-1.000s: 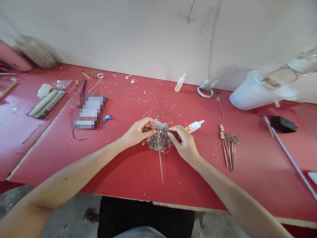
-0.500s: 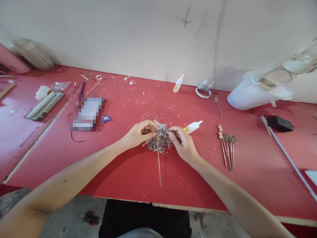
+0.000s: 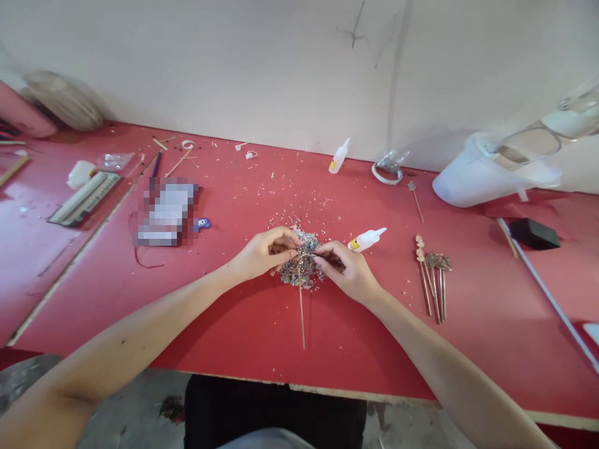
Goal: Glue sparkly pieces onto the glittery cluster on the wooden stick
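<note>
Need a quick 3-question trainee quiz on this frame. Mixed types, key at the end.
1. True or false: the left hand and the right hand are both at the heap of glittering bits.

2. Which lies closest to the right hand?
A) black block
B) nearer yellow-labelled bottle
C) white bucket

3. Fill in near or far: the bare end of the gold-coloured stick points toward the ____ edge of the red table.

Key: 1. True. 2. B. 3. Near.

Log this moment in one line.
left hand holding gold stick; right hand pinching dark slim tool; shiny bits piled beneath; white bottle lying nearby
</note>
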